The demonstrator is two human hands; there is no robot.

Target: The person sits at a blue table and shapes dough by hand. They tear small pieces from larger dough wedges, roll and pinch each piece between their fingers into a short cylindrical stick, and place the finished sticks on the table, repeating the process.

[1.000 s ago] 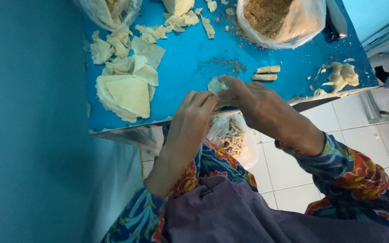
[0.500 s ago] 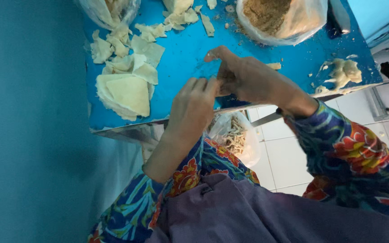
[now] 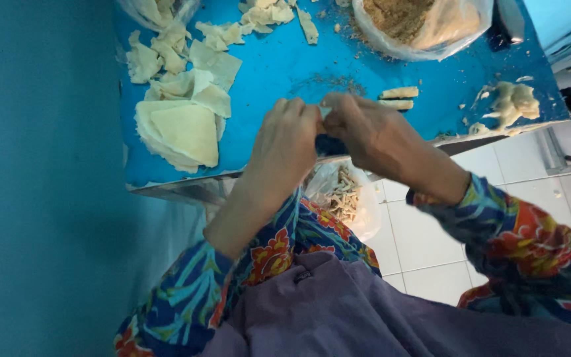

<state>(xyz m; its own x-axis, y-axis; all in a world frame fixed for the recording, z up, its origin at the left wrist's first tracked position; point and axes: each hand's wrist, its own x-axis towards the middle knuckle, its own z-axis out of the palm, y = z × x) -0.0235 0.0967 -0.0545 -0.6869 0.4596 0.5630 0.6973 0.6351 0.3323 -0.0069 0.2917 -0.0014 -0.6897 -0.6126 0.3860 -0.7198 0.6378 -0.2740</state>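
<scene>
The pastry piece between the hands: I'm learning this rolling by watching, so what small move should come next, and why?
Probably finish rolling it closed and lay it beside the two finished rolls. Both the left hand and right hand pinch the small pastry piece above the blue table; it is mostly hidden, so this is a guess.

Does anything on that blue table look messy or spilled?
Yes. Brown crumbs lie scattered on the blue table below the filling bag, and torn wrapper scraps are strewn at the left. A doughy lump sits smeared near the right edge.
</scene>
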